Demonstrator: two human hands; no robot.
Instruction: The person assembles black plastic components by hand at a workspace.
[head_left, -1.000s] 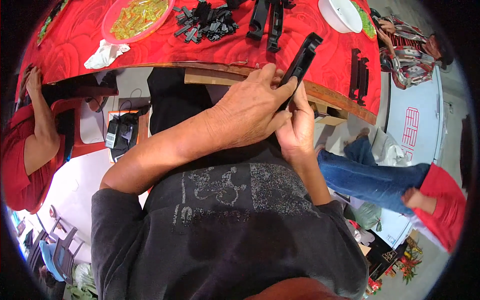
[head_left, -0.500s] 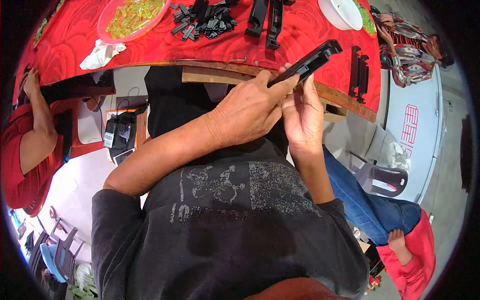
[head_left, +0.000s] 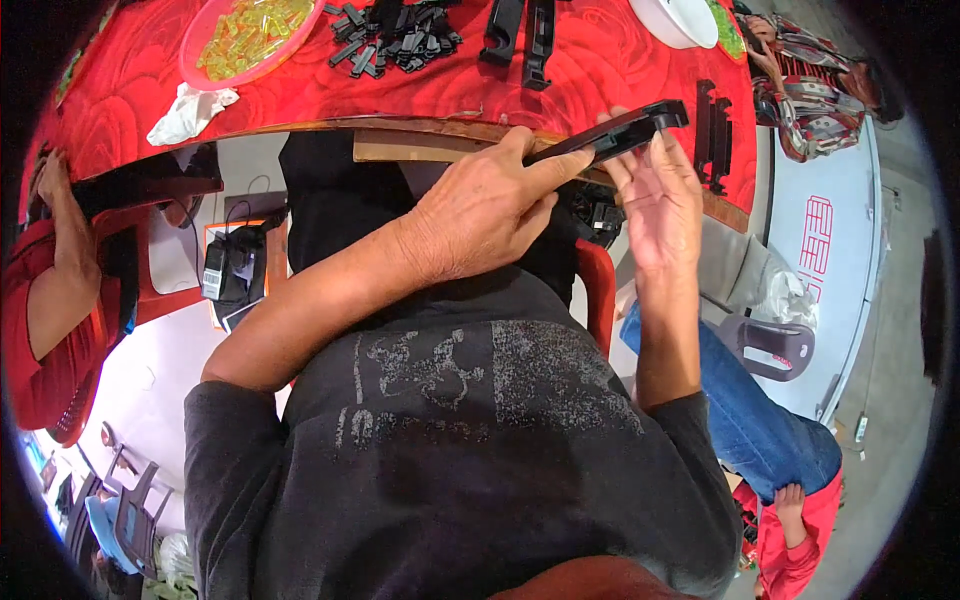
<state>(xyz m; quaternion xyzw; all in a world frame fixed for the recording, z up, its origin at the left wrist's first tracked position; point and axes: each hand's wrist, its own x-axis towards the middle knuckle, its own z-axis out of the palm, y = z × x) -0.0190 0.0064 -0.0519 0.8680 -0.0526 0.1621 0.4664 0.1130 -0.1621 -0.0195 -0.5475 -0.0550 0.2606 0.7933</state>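
My left hand (head_left: 500, 195) is closed around the near end of a long black plastic part (head_left: 625, 135), its thumb along the side. The part slants up to the right above the table's front edge and has a recess and a hooked far end. Beside that far end is my right hand (head_left: 665, 215), palm up with its fingers stretched and apart. Its fingertips reach behind the part, and its thumb is close to or touching the underside; I cannot tell which.
On the red tablecloth (head_left: 280, 115) are a pink bowl (head_left: 190, 50) of yellow pieces, a pile of small black pieces (head_left: 400, 40), more long black parts (head_left: 540, 45), a white bowl (head_left: 680, 25) and a crumpled white cloth (head_left: 190, 112). Other people sit left and right.
My right hand has moved right along the part toward its far end, and its fingers have spread. The part's far end has dropped lower. My left hand keeps its grip.
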